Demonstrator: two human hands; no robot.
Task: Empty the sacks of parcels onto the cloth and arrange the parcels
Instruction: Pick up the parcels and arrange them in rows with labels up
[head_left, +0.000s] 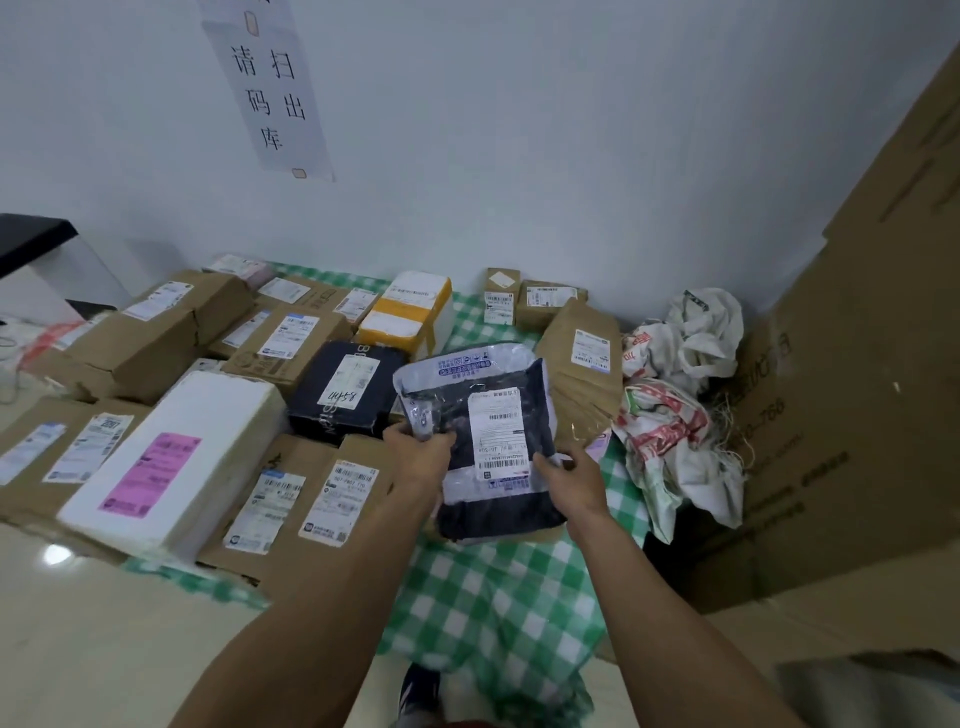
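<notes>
Fingers (410, 436) of the person's left hand (418, 460) curl round the left edge of a soft plastic mailer (493, 415), with the thumb on its face. The right hand (574, 480) pinches the lower right edge, beside the white shipping label. Together the hands hold the grey and dark mailer tilted up above a green-and-white checked cloth (493, 597), which is spread on the floor against a pale wall.

Left of the mailer, parcels lie packed edge to edge on the cloth. They include brown cardboard boxes (156, 332), a long white foam box (197, 431) with a pink label, and a dark box (343, 389) with handwriting on its label. Behind these is a foam box bound in yellow tape (405, 312). Two small cartons (545, 301) stand at the back by the wall. A brown paper parcel (582, 358) sits just behind and to the right of the mailer.

At the right edge of the cloth, the sacks (675, 395) lie crumpled in a heap, white weave with red print. They look emptied, though their insides cannot be seen. A bare stretch of cloth shows nearest the person.

Judging from this, the emptying appears finished and the arranging is far along. The mailer in hand seems to be among the last parcels to place, probably on the open patch of cloth beneath it.
</notes>
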